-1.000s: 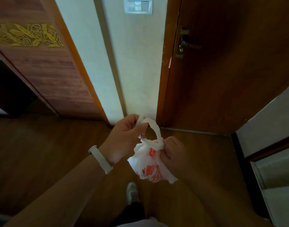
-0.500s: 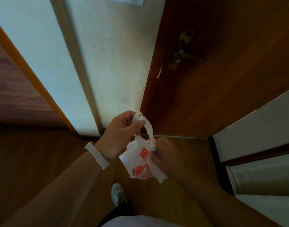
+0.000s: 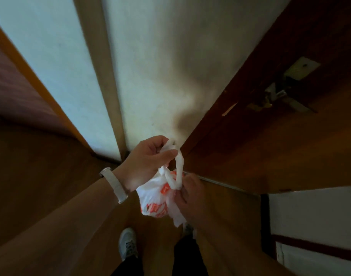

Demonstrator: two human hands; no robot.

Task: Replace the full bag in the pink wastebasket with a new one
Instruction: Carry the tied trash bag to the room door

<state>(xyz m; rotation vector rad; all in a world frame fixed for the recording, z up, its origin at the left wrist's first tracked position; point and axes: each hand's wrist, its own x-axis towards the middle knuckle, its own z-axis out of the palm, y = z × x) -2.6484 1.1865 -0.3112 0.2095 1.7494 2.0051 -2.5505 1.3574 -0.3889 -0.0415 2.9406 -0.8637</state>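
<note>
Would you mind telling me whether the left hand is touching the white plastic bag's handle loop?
Touching. The head view shows the left hand pinching the top of the handle loop of the white plastic bag between thumb and fingers.

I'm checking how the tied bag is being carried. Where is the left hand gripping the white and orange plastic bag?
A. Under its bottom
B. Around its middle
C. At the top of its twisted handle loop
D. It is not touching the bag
C: the left hand pinches the top of the handle loop of the plastic bag, while the right hand holds it lower, by the knot.
</note>
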